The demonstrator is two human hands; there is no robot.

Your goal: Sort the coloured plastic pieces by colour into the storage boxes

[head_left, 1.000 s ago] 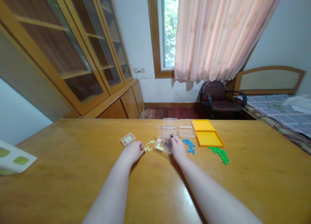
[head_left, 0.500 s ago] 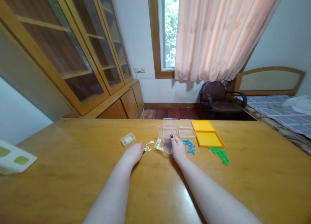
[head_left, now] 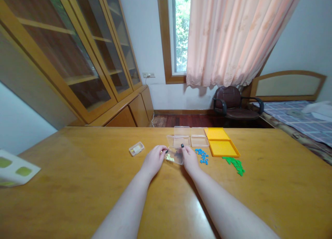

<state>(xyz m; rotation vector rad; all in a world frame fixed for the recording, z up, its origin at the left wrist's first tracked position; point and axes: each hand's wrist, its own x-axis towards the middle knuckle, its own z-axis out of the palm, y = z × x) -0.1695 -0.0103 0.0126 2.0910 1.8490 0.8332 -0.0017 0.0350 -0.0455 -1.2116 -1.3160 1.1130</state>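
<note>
My right hand [head_left: 191, 158] grips the right side of a clear plastic box [head_left: 176, 159], its thumb over the rim. Several small pale-yellow pieces [head_left: 169, 157] lie in the box's left part. At the left rim is my left hand [head_left: 156, 160], thumb and fingers drawn together over the edge. What those fingers hold, if anything, is too small to make out. The tabletop patch where loose pale-yellow pieces lay is covered by this hand. Blue pieces [head_left: 202, 156] are scattered just right of my right hand.
Behind the box stand open clear boxes [head_left: 199, 145] and an open yellow case [head_left: 224, 155]. Green pieces [head_left: 234, 164] lie in front of the case. A small clear box [head_left: 136, 148] sits to the left. A white card with green shapes [head_left: 19, 169] is at the far left.
My left hand has moved right, from the loose pale-yellow pieces on the table to the left rim of the clear box. My right hand stays on the box.
</note>
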